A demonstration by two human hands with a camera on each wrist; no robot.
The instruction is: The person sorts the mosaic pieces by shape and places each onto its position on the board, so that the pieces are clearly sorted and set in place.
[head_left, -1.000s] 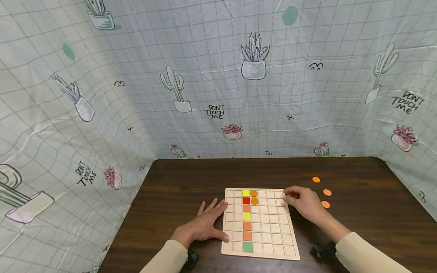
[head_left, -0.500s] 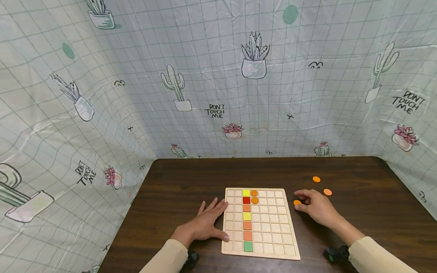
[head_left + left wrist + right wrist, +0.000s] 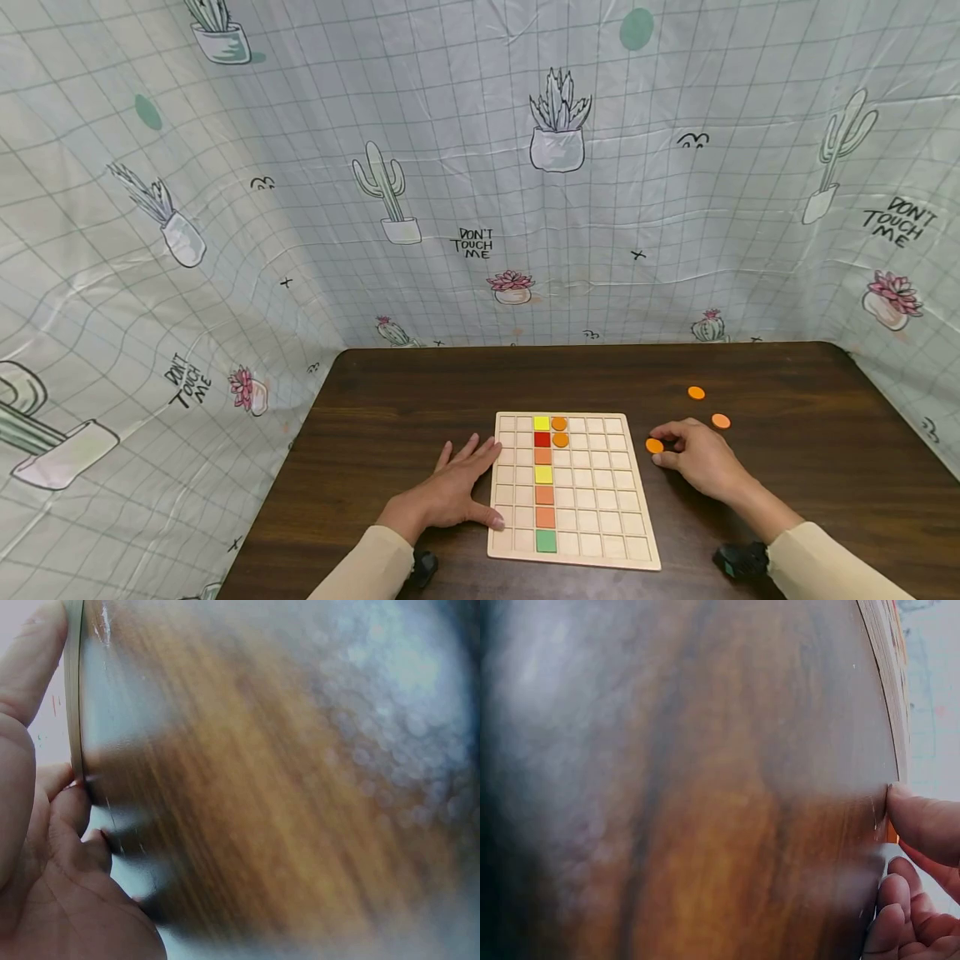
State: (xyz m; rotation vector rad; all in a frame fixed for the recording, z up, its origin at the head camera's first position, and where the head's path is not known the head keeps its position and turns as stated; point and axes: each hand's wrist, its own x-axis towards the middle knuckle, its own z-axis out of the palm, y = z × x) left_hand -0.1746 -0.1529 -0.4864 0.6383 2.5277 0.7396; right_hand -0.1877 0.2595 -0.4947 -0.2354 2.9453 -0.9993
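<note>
A square wooden grid board (image 3: pixel 598 523) lies on the dark table, with one column of yellow, red, orange and green cells. Two orange discs, the upper disc (image 3: pixel 559 423) and the lower disc (image 3: pixel 560 440), sit in the column beside it. My left hand (image 3: pixel 448 492) rests spread on the board's left edge, thumb and fingertips touching it. Right of the board, my right hand (image 3: pixel 701 457) pinches an orange disc (image 3: pixel 654 446) at the tabletop between thumb and finger. A sliver of that disc (image 3: pixel 893 831) shows in the right wrist view.
Two more orange discs, a far one (image 3: pixel 696 392) and a nearer one (image 3: pixel 721 421), lie behind the right hand. The brown table (image 3: pixel 420 383) ends at a cactus-print curtain (image 3: pixel 450 167) at the back and sides.
My right hand has drawn back to the right from the board's upper right edge, and an orange disc now shows at its fingertips. My left hand has stayed in place.
</note>
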